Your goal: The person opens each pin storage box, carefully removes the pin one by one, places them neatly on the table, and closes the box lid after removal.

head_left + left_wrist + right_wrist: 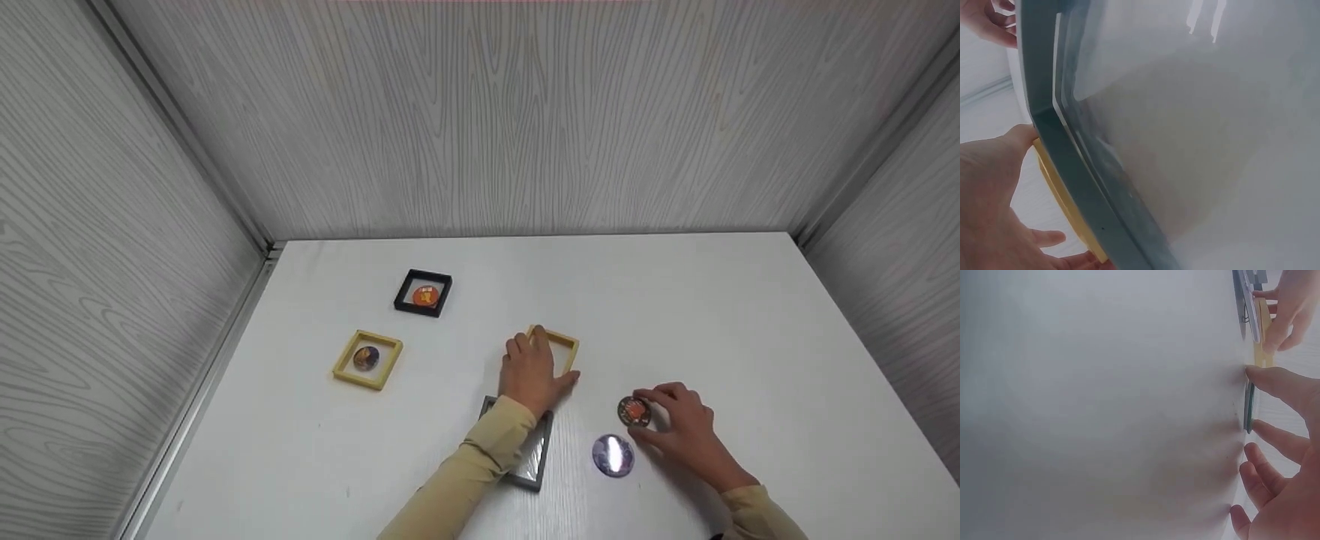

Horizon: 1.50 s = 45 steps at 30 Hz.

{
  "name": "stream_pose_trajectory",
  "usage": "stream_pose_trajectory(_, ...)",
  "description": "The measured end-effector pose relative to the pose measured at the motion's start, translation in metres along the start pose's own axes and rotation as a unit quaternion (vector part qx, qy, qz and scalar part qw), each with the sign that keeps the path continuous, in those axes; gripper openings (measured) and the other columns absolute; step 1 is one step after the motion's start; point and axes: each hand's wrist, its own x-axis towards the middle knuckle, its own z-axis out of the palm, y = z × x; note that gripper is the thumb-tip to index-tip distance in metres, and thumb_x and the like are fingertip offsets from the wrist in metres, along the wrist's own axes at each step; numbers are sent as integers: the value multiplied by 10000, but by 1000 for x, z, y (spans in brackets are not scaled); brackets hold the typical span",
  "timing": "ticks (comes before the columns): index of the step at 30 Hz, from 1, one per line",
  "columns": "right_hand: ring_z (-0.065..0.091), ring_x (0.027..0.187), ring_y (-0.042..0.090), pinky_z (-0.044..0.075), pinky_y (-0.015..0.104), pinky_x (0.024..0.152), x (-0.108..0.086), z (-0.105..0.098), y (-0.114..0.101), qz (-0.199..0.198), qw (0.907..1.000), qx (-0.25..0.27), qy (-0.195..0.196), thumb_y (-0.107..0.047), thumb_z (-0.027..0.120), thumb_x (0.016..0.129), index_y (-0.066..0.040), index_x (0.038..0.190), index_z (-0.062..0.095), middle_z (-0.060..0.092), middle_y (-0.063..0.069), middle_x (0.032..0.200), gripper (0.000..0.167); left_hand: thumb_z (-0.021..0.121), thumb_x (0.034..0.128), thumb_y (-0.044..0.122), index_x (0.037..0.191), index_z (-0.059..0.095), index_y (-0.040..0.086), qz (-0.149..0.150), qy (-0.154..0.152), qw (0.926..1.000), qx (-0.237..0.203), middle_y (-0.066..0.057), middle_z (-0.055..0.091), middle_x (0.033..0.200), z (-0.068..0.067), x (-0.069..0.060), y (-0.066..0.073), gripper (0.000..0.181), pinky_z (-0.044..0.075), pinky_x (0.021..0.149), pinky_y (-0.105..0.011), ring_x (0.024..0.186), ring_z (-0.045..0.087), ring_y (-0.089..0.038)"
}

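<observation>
My left hand [531,379] grips a small yellow square frame [562,337] lying flat, its thumb at the frame's lower right and its fingers over the left side. In the left wrist view, thumb and fingers reach opposite ends of the yellow frame [1064,197]. Under the left forearm lies a grey frame [544,454] with a clear pane, partly covered by the sleeve. With thumb and index finger at opposite edges, my right hand [686,431] pinches a round dark badge [634,412] with a red centre. Just below it lies a larger, glossy purple round badge [604,457].
Farther left, another yellow frame [358,381] surrounds a small dark round badge [366,358]. Behind it, a black frame [416,310] has an orange round badge [425,297] inside. Wood-grain panels [480,120] wall the white table [712,300] at back and sides.
</observation>
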Motion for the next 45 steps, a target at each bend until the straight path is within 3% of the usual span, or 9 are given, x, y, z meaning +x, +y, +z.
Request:
stream_pose_trajectory(5, 475, 1077, 343, 294, 596, 868, 0, -3, 0, 77, 9998, 203, -46, -302, 829, 811, -99, 1253, 673, 567, 109, 1153, 511, 665, 877, 586, 1408, 468, -37, 65, 7, 9984, -554, -223, 568, 1108, -5, 4, -11, 843, 522, 775, -393, 1004, 553, -319)
stream_pose_trajectory(10, 492, 1112, 372, 308, 620, 878, 0, -8, -3, 168, 9994, 290, -100, -363, 744, 892, -89, 1244, 675, 588, 124, 1164, 451, 641, 926, 509, 1396, 469, -42, -86, -41, 9962, -868, -247, 552, 1156, -14, 12, -36, 744, 498, 835, -445, 1061, 535, -353)
stream_pose_trajectory(15, 513, 1143, 347, 321, 606, 925, -2, -13, -10, 237, 9985, 497, -63, -387, 693, 933, -104, 1233, 680, 598, 101, 1198, 413, 653, 941, 419, 1316, 539, -41, -269, 75, 9977, -613, -246, 552, 1143, -26, 24, -70, 604, 483, 846, -469, 1063, 523, -366)
stream_pose_trajectory(20, 551, 1103, 272, 376, 534, 957, -2, -20, -25, 148, 9939, 1076, 211, -293, 709, 936, -120, 1210, 683, 621, 41, 1164, 325, 684, 928, 345, 1234, 588, -35, -552, 369, 9977, -130, -258, 553, 1163, -31, 46, -107, 497, 459, 886, -509, 1100, 520, -396)
stream_pose_trajectory(24, 597, 1025, 181, 451, 481, 913, -2, -17, -43, 12, 9916, 1253, 337, -200, 710, 938, -142, 1173, 694, 663, 4, 1119, 243, 727, 899, 303, 1206, 601, -51, -843, 651, 9943, 7, -293, 545, 1187, -26, 60, -137, 486, 438, 904, -549, 1125, 507, -435)
stream_pose_trajectory(29, 613, 922, 95, 519, 362, 835, -7, -9, -69, 206, 9888, 1474, 133, -182, 707, 939, -187, 1138, 705, 684, -42, 1072, 199, 750, 880, 295, 1209, 598, -46, -1134, 686, 9912, 59, -335, 533, 1189, -17, 68, -165, 498, 406, 940, -607, 1144, 486, -500)
stream_pose_trajectory(34, 628, 904, 105, 525, 320, 798, -14, 4, -90, 219, 9812, 1911, -176, -240, 690, 953, -192, 1112, 719, 691, -40, 1069, 168, 736, 881, 386, 1340, 529, -22, -1251, 642, 9901, 48, -389, 494, 1250, -11, 75, -183, 648, 373, 979, -631, 1166, 472, -551)
stream_pose_trajectory(38, 646, 867, 119, 530, 303, 753, -17, 14, -102, 12, 9736, 2244, -409, -281, 667, 967, -176, 1092, 721, 702, 2, 1047, 171, 691, 901, 465, 1479, 419, 7, -1335, 292, 9906, 55, -426, 450, 1311, -4, 80, -192, 785, 349, 1014, -624, 1191, 464, -562)
stream_pose_trajectory(45, 670, 818, 188, 531, 283, 733, -20, 27, -120, 3, 9549, 2830, -895, -222, 647, 980, -109, 1107, 714, 715, 57, 978, 183, 656, 916, 478, 1503, 367, -13, -1514, 146, 9884, 19, -412, 481, 1278, 2, 82, -200, 818, 371, 990, -611, 1159, 491, -531)
